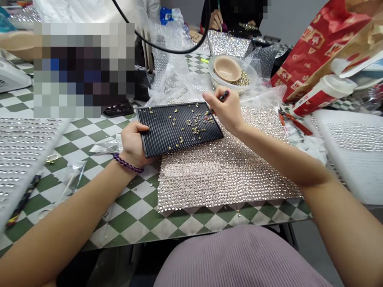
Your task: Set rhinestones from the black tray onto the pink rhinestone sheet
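Observation:
My left hand (133, 143) grips the left edge of a black ribbed tray (161, 133) that rests partly on a sheet covered in rhinestones (221, 171). Several small gold rhinestones (194, 123) lie scattered in the tray's grooves. My right hand (226, 109) pinches a thin dark picking pen (220, 99), whose tip touches the stones at the tray's right side. A purple bead bracelet (128, 164) circles my left wrist.
A green-and-white checked table (131, 215) carries a clear bowl with a beige dish and gold stones (231, 71), bubble wrap (170, 75), red pliers (291, 121), a red paper bag (314, 52), a glue bottle (323, 93) and rhinestone sheets (20, 155). Another person's hands (217, 20) work at the far side.

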Tool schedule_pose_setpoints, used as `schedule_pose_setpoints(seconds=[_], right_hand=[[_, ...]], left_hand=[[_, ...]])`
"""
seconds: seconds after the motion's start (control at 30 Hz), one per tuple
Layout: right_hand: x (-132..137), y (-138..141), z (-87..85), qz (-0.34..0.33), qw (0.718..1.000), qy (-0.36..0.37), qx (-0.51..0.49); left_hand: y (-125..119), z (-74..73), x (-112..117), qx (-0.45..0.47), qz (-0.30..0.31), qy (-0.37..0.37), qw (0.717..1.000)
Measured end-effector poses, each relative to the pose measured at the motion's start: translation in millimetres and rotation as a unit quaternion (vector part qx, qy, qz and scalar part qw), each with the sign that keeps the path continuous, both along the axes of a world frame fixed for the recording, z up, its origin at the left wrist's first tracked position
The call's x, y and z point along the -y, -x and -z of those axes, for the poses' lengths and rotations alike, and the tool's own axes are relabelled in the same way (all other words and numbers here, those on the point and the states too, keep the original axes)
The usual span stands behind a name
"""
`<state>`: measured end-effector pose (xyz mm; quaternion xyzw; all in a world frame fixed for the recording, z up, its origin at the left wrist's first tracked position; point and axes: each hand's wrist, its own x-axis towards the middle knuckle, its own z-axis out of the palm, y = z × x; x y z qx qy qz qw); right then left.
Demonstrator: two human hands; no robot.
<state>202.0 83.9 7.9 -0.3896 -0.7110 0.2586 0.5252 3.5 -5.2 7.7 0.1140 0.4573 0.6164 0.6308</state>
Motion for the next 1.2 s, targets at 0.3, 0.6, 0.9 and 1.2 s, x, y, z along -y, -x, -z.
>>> schedule_pose_setpoints(seconds=[0.3,0.6,0.9,1.2], right_hand=[[7.5,35.1,8.1,0.005,0.997,-0.049,0.059],[-1.5,36.1,8.6,-0.003,0.997,-0.039,0.065],[-3.1,39.9,10.1,-0.007,0.996,-0.043,0.079],[-1.3,37.1,0.8,0.012,0.995,-0.008,0.101]], left_hand=[[3.2,6.5,-1.9,0.011,0.009,-0.016,1.000],[4.5,7.7,-0.9,0.009,0.012,-0.012,1.000],[4.6,6.8,-0.9,0.011,0.024,-0.009,1.000],[4.8,8.6,-0.1,0.015,0.031,-0.033,0.999]])
